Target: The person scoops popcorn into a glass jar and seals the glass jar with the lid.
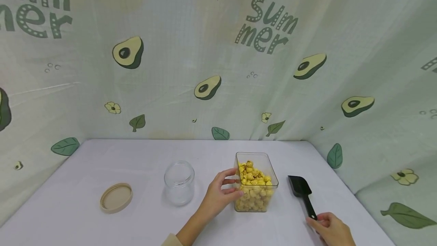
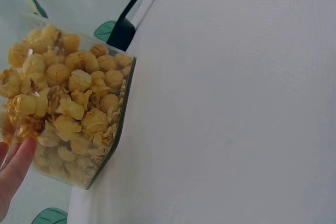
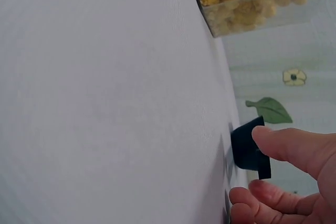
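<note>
A clear square container full of yellow popcorn stands upright, right of the middle of the table. My left hand is at its left side, fingers spread and thumb toward the front face; its fingertips touch or nearly touch the wall. To the right, a black spatula lies on the cloth, its blade pointing away from me. With thumb and fingers my right hand pinches the near end of the spatula's handle. In the right wrist view the thumb partly covers the spatula.
Left of the left hand stands an open clear round jar. Farther left lies a round beige lid. All rests on a white-covered table, with a printed curtain hanging behind and at the sides.
</note>
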Available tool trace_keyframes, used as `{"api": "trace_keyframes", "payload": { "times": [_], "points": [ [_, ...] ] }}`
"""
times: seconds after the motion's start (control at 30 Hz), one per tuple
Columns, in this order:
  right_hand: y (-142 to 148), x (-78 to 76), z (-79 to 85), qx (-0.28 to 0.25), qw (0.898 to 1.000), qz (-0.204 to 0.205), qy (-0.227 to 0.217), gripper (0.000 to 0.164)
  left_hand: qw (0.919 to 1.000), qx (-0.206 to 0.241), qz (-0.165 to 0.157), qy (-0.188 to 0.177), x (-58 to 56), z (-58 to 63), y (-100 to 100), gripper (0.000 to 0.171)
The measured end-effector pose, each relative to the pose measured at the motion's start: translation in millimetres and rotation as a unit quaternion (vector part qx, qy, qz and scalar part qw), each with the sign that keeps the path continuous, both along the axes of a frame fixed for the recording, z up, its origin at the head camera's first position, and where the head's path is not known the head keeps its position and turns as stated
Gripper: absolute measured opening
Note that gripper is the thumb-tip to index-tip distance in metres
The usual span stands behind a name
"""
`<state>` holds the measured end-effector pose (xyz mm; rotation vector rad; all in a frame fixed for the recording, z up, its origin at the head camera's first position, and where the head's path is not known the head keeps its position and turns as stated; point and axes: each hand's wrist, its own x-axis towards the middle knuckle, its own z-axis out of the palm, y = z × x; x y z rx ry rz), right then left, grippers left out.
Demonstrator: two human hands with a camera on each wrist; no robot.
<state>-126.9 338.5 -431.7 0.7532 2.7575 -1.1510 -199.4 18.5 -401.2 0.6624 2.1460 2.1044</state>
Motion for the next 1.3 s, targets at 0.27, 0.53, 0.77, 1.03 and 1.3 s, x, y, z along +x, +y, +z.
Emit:
{"api": "trace_keyframes", "payload": {
  "times": [0.27, 0.53, 0.77, 1.03, 1.3],
  "points": [
    [1, 0.3, -1.3, -0.010, 1.000, -0.005, 0.004, 0.084, 1.0000, 0.003, -0.002, 0.002, -0.8, -0.4, 0, 0.059],
    [1, 1.2, -0.6, 0.010, 0.999, -0.039, 0.017, 0.062, 0.9999, 0.013, -0.006, -0.001, -1.1, -1.9, 2, 0.059],
    [-4, 4.4, 10.4, 0.096, 0.990, -0.073, 0.070, 0.041, 0.9999, 0.014, -0.006, -0.005, -2.9, -3.9, 2, 0.060],
    [-6, 7.5, 27.1, 0.153, 0.975, -0.093, 0.134, 0.032, 1.0000, 0.005, -0.003, 0.004, -1.9, -3.0, 1, 0.059],
    [-5, 4.4, 44.4, 0.174, 0.967, -0.073, 0.173, 0.028, 0.9999, 0.010, -0.002, 0.004, -2.4, -3.9, 0, 0.059]
  ]
}}
